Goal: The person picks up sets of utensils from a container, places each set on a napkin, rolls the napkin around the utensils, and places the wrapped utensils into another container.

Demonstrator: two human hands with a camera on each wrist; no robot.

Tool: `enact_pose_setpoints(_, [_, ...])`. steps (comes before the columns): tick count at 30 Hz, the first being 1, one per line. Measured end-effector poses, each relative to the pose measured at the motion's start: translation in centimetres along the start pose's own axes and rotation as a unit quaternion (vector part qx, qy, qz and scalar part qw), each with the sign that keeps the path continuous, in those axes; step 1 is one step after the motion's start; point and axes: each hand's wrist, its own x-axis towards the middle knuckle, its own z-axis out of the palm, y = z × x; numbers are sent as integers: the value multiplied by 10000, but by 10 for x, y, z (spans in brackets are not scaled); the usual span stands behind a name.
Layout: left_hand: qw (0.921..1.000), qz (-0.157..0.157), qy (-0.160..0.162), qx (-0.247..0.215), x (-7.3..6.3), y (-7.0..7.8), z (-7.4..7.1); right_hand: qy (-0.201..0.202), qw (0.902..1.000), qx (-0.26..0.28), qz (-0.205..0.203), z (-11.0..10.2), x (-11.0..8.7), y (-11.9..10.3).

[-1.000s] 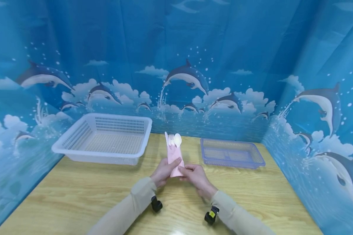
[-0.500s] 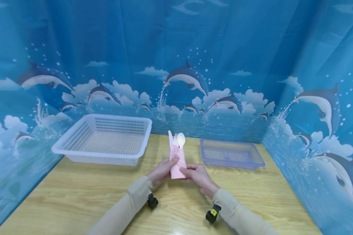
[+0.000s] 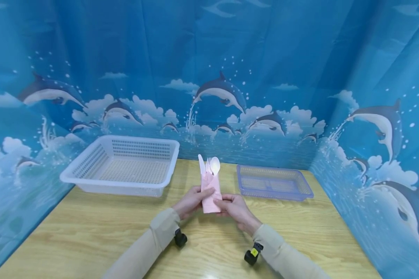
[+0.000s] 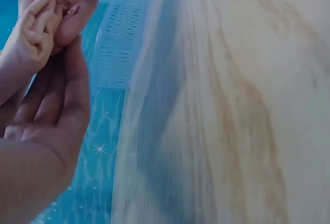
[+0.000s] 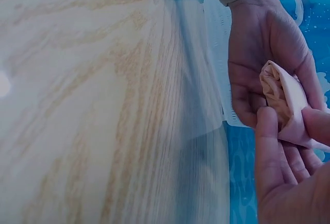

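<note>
A pink napkin (image 3: 211,193) is folded into a narrow roll, with a white knife (image 3: 201,164), a fork (image 3: 208,165) and a spoon (image 3: 215,166) standing out of its far end. My left hand (image 3: 190,202) grips the roll from the left, thumb across its front. From the right, my right hand (image 3: 238,211) pinches its lower part between thumb and fingers. Both wrist views show the napkin's bottom end, a bunch of layered folds, with the fingers of both hands around it. The cutlery handles are hidden inside the napkin.
On the wood-grain table (image 3: 90,232), a large white slotted basket (image 3: 120,188) stands at the back left. A shallow purple basket (image 3: 276,193) sits at the back right. Behind them hangs a blue dolphin-print curtain (image 3: 153,58), which also lines both sides.
Both hands have shifted slightly right with the napkin roll, which now stands more upright. The left thumb has moved a little lower along it. Both baskets stay in place.
</note>
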Motion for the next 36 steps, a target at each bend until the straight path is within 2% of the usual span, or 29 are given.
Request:
enact_pose_setpoints(4, [9979, 194, 394, 484, 1, 1, 0, 56, 10000, -42, -60, -1, 0, 1])
enact_pose_setpoints(11, [9957, 125, 679, 624, -1, -5, 0, 116, 9980, -530, -334, -1, -1, 9])
enact_pose_setpoints(18, [9964, 142, 577, 597, -2, -3, -1, 400, 9933, -1007, -411, -8, 3, 4])
enact_pose_setpoints(24, [9977, 270, 271, 564, -6, 0, -2, 662, 9913, -1060, -412, -21, 3, -7])
enact_pose_setpoints(28, [9972, 299, 222, 651, -9, 2, -3, 863, 9904, -1006, -384, -32, 2, -15])
enact_pose_setpoints(36, [9952, 227, 218, 926, -15, 7, -5, 801, 9923, -912, -258, -60, 3, -21])
